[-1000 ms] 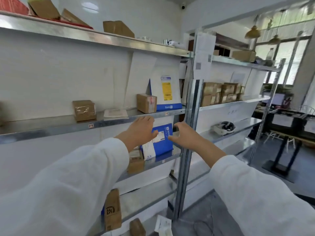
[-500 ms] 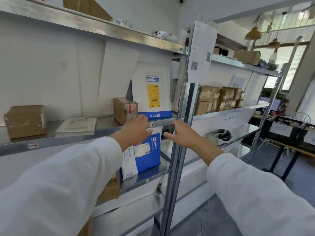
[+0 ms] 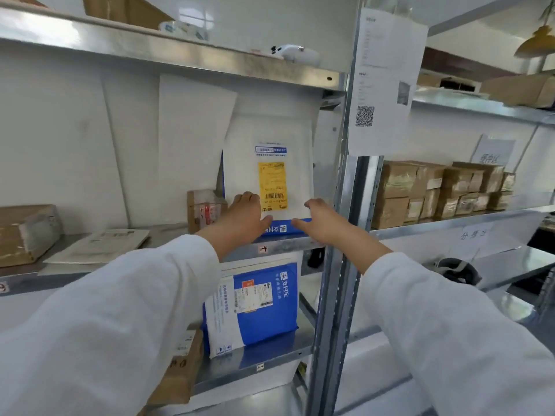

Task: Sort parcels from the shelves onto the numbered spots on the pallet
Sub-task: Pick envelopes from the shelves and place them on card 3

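Observation:
A white and blue mailer bag [image 3: 270, 151] with a yellow label stands upright on the middle shelf [image 3: 282, 244], leaning on the wall. My left hand [image 3: 244, 217] lies against its lower left part, fingers fairly straight. My right hand [image 3: 319, 219] reaches to its lower right edge with the fingers extended. Neither hand plainly grips the bag. A blue and white mailer [image 3: 255, 307] stands on the shelf below. The pallet is out of view.
A small taped carton [image 3: 204, 208] stands just left of the bag; flat envelopes [image 3: 99, 244] and a brown box [image 3: 24, 232] lie further left. The steel upright [image 3: 339, 235] is right beside my right hand. Stacked cartons [image 3: 435, 187] fill the neighbouring shelf.
Both hands rose from in front of the lower blue mailer to the white bag on the middle shelf. The view moved closer to the shelving.

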A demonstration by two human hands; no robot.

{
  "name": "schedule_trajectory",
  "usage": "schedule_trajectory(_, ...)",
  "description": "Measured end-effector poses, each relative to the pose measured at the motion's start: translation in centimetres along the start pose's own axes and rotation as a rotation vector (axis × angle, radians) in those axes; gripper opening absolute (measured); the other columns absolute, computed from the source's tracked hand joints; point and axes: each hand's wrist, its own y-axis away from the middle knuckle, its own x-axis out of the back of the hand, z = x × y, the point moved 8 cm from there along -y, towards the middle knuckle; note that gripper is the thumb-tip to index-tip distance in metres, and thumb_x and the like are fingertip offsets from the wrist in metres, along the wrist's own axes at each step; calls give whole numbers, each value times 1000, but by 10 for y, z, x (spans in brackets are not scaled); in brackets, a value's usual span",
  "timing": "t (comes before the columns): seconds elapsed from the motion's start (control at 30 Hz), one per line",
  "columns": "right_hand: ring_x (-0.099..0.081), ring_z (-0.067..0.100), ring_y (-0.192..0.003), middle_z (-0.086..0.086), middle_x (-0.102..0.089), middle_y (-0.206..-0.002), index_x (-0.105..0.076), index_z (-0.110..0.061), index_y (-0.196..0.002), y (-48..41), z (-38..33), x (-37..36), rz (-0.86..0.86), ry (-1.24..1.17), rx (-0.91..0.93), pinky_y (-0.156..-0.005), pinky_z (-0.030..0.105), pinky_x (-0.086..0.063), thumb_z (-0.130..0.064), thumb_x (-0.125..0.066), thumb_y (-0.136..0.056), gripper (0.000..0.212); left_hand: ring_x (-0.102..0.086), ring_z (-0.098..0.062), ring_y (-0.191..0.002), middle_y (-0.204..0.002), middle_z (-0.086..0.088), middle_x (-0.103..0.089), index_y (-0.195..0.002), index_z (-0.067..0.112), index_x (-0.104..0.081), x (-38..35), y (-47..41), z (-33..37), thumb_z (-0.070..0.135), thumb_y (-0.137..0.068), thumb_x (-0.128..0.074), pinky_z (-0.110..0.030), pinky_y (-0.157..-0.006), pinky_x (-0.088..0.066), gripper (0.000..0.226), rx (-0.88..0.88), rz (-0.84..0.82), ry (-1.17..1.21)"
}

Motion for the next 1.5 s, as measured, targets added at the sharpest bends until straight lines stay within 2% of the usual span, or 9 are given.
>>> schedule_trajectory(0.53, -28, 32, -139, 10, -17, -153, 0, -20, -151, -137, 70, -30, 59, -445, -51, -112, 52, -31, -34, -59, -91, 85, -11, -39, -145, -156, -28, -5, -147, -9, 4, -36, -60, -42, 8, -95, -47, -40, -118, -18, 75, 551, 270, -29)
schedule_trajectory(0.63, -37, 29, -132, 10, -26, -148, -8, -12, -149, -146, 79, -40, 37, -605, -160, -103, 39, -40, -27, -58, -92, 77, -27, -52, -135, -147, -34, -25, -144, -9, -25, -53, -65, -52, 11, -95, -46, -53, -114, -26, 57, 598, 262, 169)
schedule_trajectory(0.67, -40, 28, -130, 11, -30, -145, -12, -9, -147, -149, 83, -44, 24, -660, -201, -98, 35, -40, -26, -58, -93, 73, -32, -54, -131, -144, -34, -31, -140, -8, -34, -60, -68, -48, 14, -96, -45, -56, -111, -29, 50, 546, 151, -102)
schedule_trajectory(0.8, -40, 28, -132, 9, -38, -146, -20, -6, -148, -153, 96, -54, -29, -866, -323, -103, 35, -37, -32, -55, -96, 67, -51, -26, -110, -125, -15, -46, -125, 6, -55, -62, -66, -50, 11, -95, -44, -32, -92, -44, 32, 556, 43, -338)
schedule_trajectory(0.87, -39, 28, -133, 10, -38, -147, -23, -8, -148, -153, 101, -57, -23, -930, -349, -108, 39, -35, -33, -53, -97, 64, -49, -19, -109, -132, -17, -42, -130, 3, -45, -58, -61, -51, 13, -98, -41, -24, -86, -42, 33, 571, 157, -87)
schedule_trajectory(0.93, -41, 28, -130, 10, -40, -145, -25, -8, -148, -151, 102, -56, 20, -1003, -358, -106, 39, -37, -29, -52, -98, 60, -50, -10, -88, -130, -21, -48, -129, -1, -40, -60, -51, -67, 18, -101, -38, -13, -72, -39, 34, 757, 454, 774)
schedule_trajectory(1.23, -48, 20, -111, 9, -47, -136, -32, -6, -140, -120, 85, -10, 177, -1026, -265, -92, 31, -42, -24, -46, -100, 46, -49, -9, -92, -96, 7, -50, -102, 14, -47, -38, -38, -60, 38, -99, -45, -29, -85, -37, 25, 664, 568, 754)
schedule_trajectory(1.37, -43, 25, -128, 7, -37, -148, -17, -9, -151, -90, 84, -2, 193, -1019, -310, -99, 34, -40, -24, -45, -101, 59, -48, -22, -117, -118, -4, -51, -123, 10, -47, -29, -25, -46, 32, -100, -43, -28, -91, -33, 31, 629, 514, 710)
schedule_trajectory(1.5, -45, 19, -104, 8, -47, -132, -28, -8, -143, -54, 87, 13, 233, -971, -328, -82, 32, -40, -25, -46, -100, 49, -43, -23, -126, -131, -4, -48, -137, 9, -40, -23, -10, -32, 32, -101, -42, -33, -100, -34, 43, 609, 430, 756)
